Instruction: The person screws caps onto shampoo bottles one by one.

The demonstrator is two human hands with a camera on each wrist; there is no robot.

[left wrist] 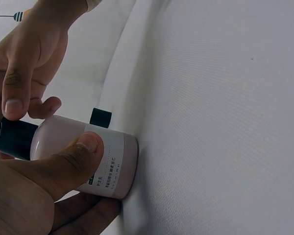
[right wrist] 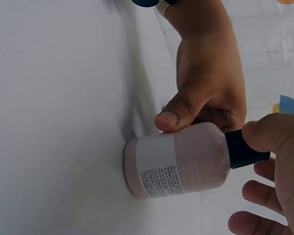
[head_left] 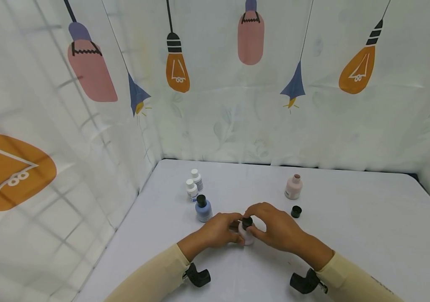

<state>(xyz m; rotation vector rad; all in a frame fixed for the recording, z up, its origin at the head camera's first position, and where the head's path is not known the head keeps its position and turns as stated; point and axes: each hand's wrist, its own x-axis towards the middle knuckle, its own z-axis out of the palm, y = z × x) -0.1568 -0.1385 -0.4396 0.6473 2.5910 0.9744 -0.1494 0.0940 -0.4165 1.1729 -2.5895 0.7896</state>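
Note:
A pale pink bottle (right wrist: 186, 156) with a white label stands upright on the table between my hands. My left hand (head_left: 220, 230) grips its body, with the thumb across the label in the left wrist view. On its neck sits a black cap (left wrist: 15, 138), which my right hand (head_left: 277, 228) pinches between thumb and fingers from above. Farther back on the right stands a second pink bottle (head_left: 294, 187), its neck uncovered. A loose black cap (head_left: 296, 211) lies on the table in front of that bottle, to the right of my right hand.
Left of my hands stands a blue bottle (head_left: 203, 209) with a black cap. Behind it are two small white bottles (head_left: 192, 190) with white lids. The white table (head_left: 358, 218) meets patterned cloth walls (head_left: 215, 126) at the back and left.

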